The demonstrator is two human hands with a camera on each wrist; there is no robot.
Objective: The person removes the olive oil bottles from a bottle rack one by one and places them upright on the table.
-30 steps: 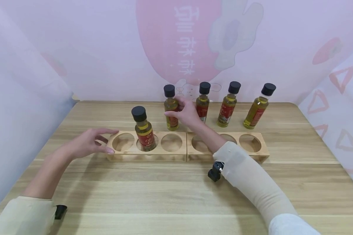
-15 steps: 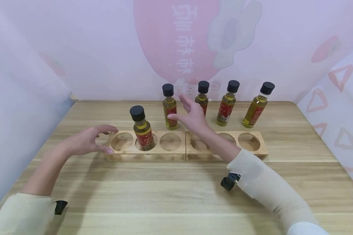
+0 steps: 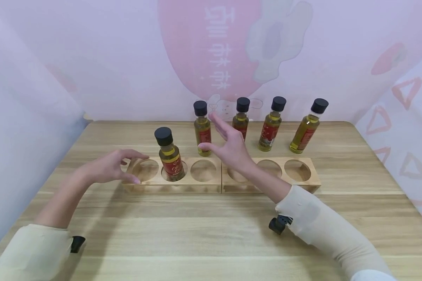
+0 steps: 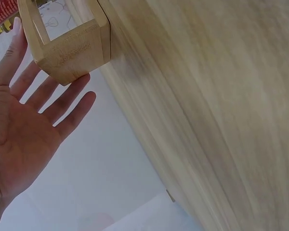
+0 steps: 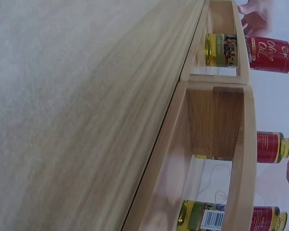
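Observation:
My left hand rests at the left end of a wooden bottle rack, thumb at the front edge, fingers along the back corner. The left wrist view shows its fairly straight fingers touching the rack's end. In the rack's middle hole stands an olive oil bottle, black-capped and red-labelled. Behind the rack, an olive oil bottle stands upright on the table. My right hand hovers just right of it, thumb and fingers spread, holding nothing. Its thumb overlaps the bottle in the head view.
A second three-hole rack adjoins the first on the right. Behind it stand more oil bottles: one partly hidden by my right hand, another, and a third at far right. A printed curtain hangs behind the table.
My right hand has let go of the bottle behind the left rack and drawn back slightly to the right, its fingers spreading. My left hand has shifted slightly right along the rack's end.

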